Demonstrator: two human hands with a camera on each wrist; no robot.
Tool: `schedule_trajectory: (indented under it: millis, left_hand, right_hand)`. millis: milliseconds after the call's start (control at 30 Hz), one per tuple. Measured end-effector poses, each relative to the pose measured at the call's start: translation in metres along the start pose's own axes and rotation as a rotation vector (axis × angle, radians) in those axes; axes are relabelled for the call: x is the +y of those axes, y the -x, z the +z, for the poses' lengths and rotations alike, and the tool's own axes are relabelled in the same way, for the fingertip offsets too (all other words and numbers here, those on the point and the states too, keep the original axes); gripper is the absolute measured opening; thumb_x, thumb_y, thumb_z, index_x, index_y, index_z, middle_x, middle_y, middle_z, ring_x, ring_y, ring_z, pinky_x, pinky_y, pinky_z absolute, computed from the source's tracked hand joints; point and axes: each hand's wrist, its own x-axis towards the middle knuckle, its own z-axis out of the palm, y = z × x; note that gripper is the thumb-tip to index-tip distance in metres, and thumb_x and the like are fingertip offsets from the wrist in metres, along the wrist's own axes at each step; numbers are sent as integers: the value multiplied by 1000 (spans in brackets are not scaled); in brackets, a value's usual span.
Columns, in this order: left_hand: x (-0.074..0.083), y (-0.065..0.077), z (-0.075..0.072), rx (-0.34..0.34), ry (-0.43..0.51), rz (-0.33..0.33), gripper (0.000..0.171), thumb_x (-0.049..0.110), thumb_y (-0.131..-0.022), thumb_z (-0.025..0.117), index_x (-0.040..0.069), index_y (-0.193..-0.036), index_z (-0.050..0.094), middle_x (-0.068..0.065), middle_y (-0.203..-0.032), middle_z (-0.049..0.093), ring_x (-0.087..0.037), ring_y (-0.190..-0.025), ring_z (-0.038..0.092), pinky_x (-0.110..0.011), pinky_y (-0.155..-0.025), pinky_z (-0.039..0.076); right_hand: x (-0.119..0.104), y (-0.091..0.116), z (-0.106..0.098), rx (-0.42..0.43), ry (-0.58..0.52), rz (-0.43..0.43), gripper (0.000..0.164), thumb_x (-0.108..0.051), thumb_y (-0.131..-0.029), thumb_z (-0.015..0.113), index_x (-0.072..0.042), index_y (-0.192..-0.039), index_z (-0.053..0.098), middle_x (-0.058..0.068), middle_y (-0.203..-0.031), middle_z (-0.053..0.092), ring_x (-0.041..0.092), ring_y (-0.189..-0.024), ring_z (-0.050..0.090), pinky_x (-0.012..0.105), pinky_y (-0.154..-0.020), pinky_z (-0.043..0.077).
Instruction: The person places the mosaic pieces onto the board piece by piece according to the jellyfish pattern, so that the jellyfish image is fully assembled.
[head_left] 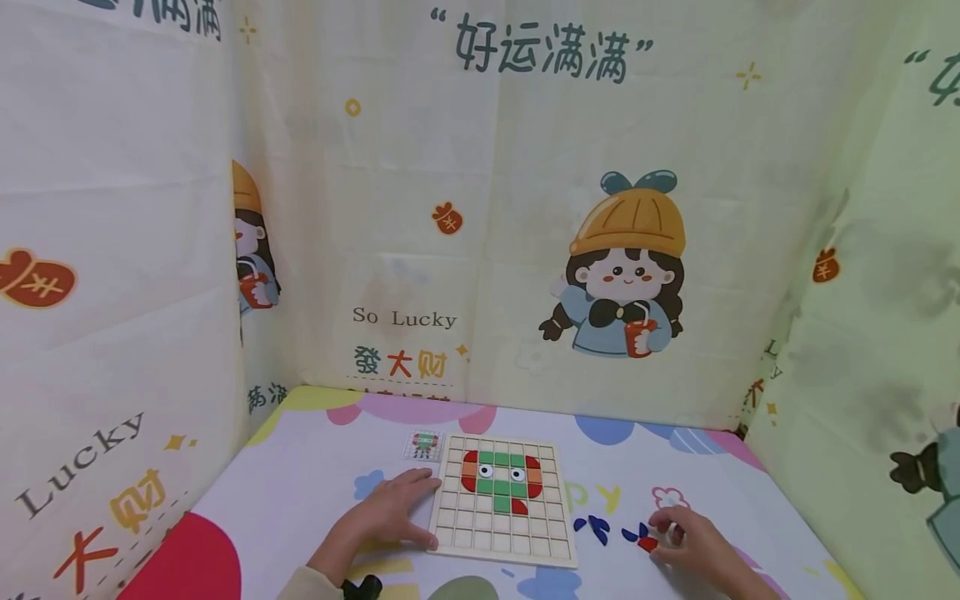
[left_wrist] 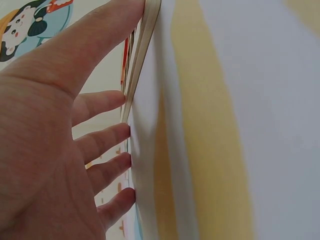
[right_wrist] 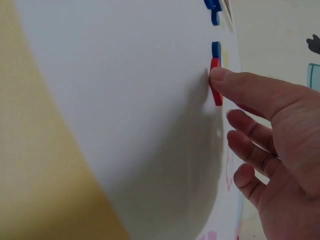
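A pale wooden grid board (head_left: 469,533) lies on the table, with green, red and orange pieces and two eye tiles forming a figure on it. My left hand (head_left: 393,504) rests along its left edge, fingers spread; the thumb (left_wrist: 107,37) touches the board's side in the left wrist view. To the right of the board my right hand (head_left: 697,546) is low over the table, its thumb (right_wrist: 235,80) touching a red piece (right_wrist: 216,95). In the head view the index finger curves above that piece. Blue pieces (head_left: 633,533) lie right beside the red one.
More dark blue pieces (head_left: 597,528) lie between the board and my right hand. A small pattern card (head_left: 423,446) sits at the board's upper left corner. Printed cloth walls (head_left: 405,167) enclose the table (head_left: 300,467) at the back and both sides.
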Motion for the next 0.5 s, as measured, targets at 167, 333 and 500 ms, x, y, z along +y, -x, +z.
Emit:
schedule_trajectory:
  millis: [167,333,500]
  left_hand:
    - [1,0,-1,3,-4,6,93,61,-65,79,19,-142,48,-9,-154,38,-37,-142,33,-63,-112,28]
    - [1,-1,0,1,-7,3,93,61,-65,79,20,-143,48,-8,-154,38,-37,-142,33,-62,-112,29]
    - [1,0,-1,1,-15,4,93,61,-66,79,19,-142,48,-9,-154,38,-37,-142,33,-63,-112,29]
  right_hand:
    - [2,-2,4,-16,2,24,24,-10,-72,82,-9,-93,70,-1,-79,61,15,-73,50,22,-65,51]
    - [1,-4,8,11,22,7,20,-10,-73,81,-9,-90,71,-2,-78,60,15,-72,49,19,-61,48]
    - [-1,-6,7,27,61,-86,21,-12,-73,82,-11,-91,71,-3,-79,59,10,-69,46,18,-58,43]
